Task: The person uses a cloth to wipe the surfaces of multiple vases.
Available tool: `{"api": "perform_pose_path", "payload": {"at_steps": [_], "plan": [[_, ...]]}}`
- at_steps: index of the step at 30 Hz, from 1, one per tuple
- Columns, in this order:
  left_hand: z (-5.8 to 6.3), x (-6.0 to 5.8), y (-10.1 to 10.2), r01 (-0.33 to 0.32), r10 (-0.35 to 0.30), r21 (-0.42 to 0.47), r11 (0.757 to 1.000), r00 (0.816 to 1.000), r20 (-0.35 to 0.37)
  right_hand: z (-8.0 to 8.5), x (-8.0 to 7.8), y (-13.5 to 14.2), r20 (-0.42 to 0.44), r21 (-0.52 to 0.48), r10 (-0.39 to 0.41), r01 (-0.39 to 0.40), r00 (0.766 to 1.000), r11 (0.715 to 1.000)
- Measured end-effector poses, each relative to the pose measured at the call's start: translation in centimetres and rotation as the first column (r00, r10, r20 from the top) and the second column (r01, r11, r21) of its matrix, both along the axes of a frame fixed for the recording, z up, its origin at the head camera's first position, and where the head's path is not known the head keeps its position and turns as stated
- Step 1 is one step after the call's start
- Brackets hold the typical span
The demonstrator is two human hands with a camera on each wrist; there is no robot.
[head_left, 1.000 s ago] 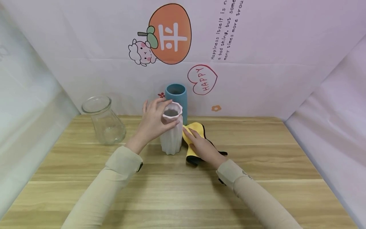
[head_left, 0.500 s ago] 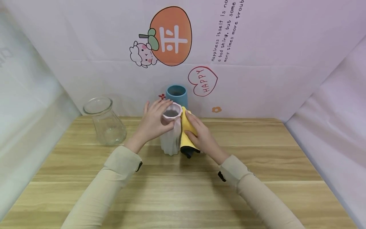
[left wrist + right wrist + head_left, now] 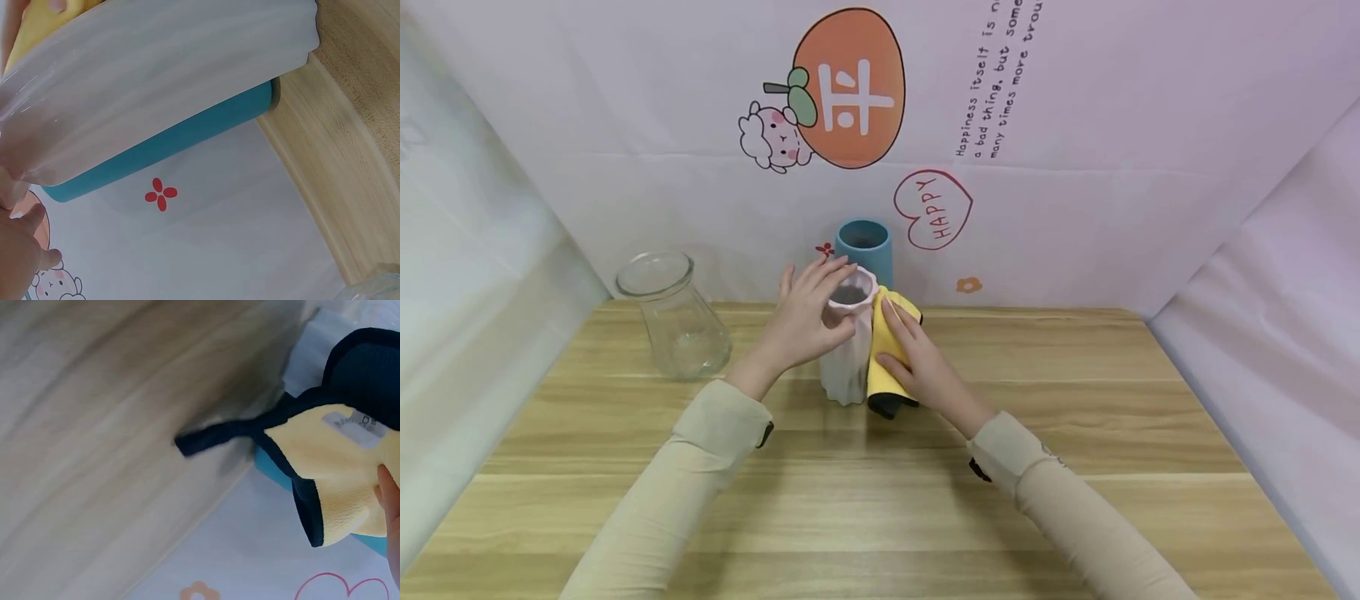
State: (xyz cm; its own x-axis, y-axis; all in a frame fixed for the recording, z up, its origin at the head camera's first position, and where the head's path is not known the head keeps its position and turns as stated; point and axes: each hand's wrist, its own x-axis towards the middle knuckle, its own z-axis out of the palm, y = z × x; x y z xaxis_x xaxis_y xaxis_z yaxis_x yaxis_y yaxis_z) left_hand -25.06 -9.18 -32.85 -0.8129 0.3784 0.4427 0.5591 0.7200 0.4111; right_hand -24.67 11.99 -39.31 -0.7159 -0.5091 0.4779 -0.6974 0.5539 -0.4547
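Observation:
A white fluted vase stands upright on the wooden table, its scalloped rim facing up. My left hand grips it around the rim from the left, thumb on the near side and fingers over the far side. On the vase's right side, my right hand holds a yellow cloth with dark edging against the wall just below the rim. The right wrist view shows the cloth hanging in folds with a pale label on it. In the left wrist view the vase fills the top.
Right behind the white vase stands a blue vase, partly hidden by it. A clear glass vase is at the back left of the wooden table. A printed white backdrop rises along the table's back edge.
My right hand has lifted the cloth from the table up against the vase's right side, then slid it slightly down and toward me. My left hand keeps its grip on the rim.

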Motion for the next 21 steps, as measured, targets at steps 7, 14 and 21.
{"api": "perform_pose_path", "payload": {"at_steps": [7, 14, 21], "plan": [[0.1, 0.0, 0.1, 0.007, -0.007, 0.001, 1.000, 1.000, 0.000, -1.3, 0.2, 0.8, 0.044, 0.068, 0.000, -0.003, 0.999, 0.998], [0.1, -0.1, 0.0, 0.013, -0.013, 0.005, 1.000, 1.000, 0.004, -1.9, 0.2, 1.3, 0.126, 0.189, -0.021, -0.003, 0.992, 0.982], [0.1, -0.2, 0.0, 0.009, -0.009, -0.010, 1.000, 1.000, 0.020, -2.3, 0.6, 1.7, 0.176, 0.382, -0.092, 0.018, 0.980, 0.924]]}}
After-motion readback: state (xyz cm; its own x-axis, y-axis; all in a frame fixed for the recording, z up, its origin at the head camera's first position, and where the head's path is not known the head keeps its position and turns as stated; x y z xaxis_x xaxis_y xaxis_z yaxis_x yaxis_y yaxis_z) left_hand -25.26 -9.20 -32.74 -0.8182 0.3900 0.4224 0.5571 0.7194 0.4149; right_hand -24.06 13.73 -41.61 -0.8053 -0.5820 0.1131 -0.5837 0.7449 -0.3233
